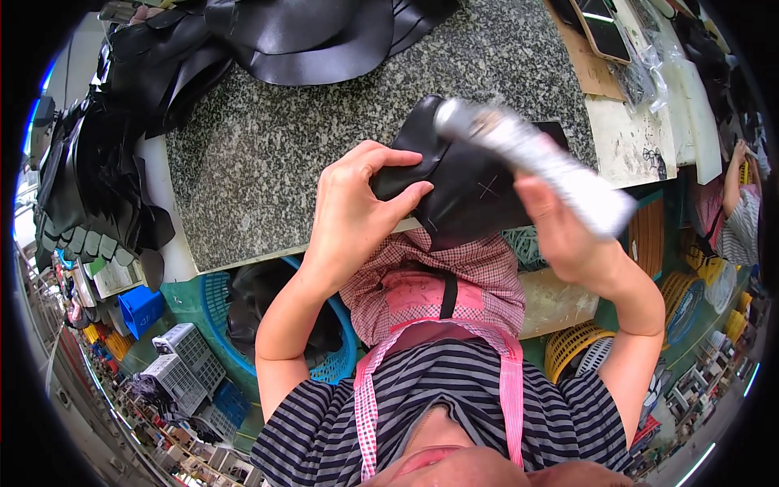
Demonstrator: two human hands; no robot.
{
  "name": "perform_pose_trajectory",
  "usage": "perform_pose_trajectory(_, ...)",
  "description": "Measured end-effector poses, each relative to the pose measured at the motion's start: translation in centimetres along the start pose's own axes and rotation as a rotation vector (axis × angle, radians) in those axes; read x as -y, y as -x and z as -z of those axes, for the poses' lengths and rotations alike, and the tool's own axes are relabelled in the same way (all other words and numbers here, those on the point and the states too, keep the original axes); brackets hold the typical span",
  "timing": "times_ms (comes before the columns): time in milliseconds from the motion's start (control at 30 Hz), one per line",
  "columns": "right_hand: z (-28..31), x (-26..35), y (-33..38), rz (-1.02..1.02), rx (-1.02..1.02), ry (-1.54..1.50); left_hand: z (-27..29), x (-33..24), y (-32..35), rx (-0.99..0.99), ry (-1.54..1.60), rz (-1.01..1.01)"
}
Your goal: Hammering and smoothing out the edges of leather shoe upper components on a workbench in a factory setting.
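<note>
On the speckled stone slab in front of me lies a black leather piece (479,191) with faint light marks, one of them a cross. Its near edge hangs over the slab's front edge. My left hand (357,195) pinches a folded flap at the piece's left side between thumb and fingers. My right hand (564,231) is closed round a white, hammer-like tool (544,154), smeared by motion. The tool's rounded metallic end hangs over the far part of the leather. Whether that end touches the leather, I cannot tell.
Black leather pieces (308,40) lie in a stack on the far slab (260,162), and more hang at the left. A phone (600,28) rests at the far right. Below stand a blue basket (215,304) and a yellow basket (560,341). Another person's arm (733,178) shows at the right.
</note>
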State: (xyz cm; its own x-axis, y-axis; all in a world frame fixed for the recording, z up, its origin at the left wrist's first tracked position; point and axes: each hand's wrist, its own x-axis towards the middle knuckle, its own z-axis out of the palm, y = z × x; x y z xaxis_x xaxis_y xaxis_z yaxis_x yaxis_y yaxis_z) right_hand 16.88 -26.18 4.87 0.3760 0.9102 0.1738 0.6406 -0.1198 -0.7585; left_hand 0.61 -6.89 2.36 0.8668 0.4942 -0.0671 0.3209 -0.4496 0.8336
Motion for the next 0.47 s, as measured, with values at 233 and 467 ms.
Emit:
perform_pose_trajectory(233, 1.2, 1.3, -1.1, 0.076, 0.045, 0.048, 0.4, 0.1, -0.4, 0.025, 0.016, -0.016)
perform_pose_trajectory(467, 0.4, 1.2, -0.9, -0.24, 0.194, 0.052, 0.8, 0.0, -0.3, 0.049, -0.037, -0.003)
